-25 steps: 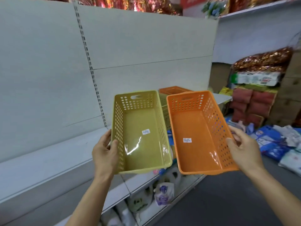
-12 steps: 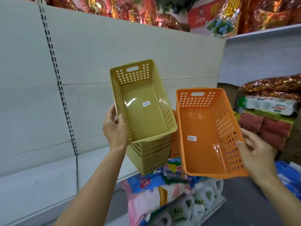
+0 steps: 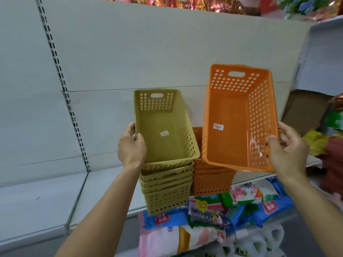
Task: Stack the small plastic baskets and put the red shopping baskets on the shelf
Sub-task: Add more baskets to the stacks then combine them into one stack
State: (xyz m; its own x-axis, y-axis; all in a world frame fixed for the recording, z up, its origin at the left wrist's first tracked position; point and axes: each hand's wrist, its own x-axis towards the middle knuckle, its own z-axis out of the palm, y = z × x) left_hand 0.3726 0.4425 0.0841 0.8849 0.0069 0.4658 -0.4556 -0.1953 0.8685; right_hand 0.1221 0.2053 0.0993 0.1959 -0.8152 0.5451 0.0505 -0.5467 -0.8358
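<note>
My left hand [image 3: 131, 147] grips the left rim of an olive-green perforated basket [image 3: 163, 127], which sits nested in the top of a stack of olive baskets [image 3: 167, 191] on the white shelf [image 3: 40, 204]. My right hand [image 3: 287, 151] holds an orange perforated basket [image 3: 233, 117] by its right wall, tilted up in the air. Below it stands a stack of orange baskets [image 3: 211, 182] next to the olive stack. No red shopping basket is in view.
The grey shelf back panel [image 3: 167, 52] rises behind the stacks. Packaged goods and tissue packs [image 3: 213, 212] fill the lower shelf. Boxes and bagged goods [image 3: 330, 141] crowd the right. Shiny wrapped items [image 3: 204, 4] line the top.
The olive basket has come down from the air into the olive stack. The orange basket has risen and now hangs over the orange stack. The view has shifted closer to the shelf.
</note>
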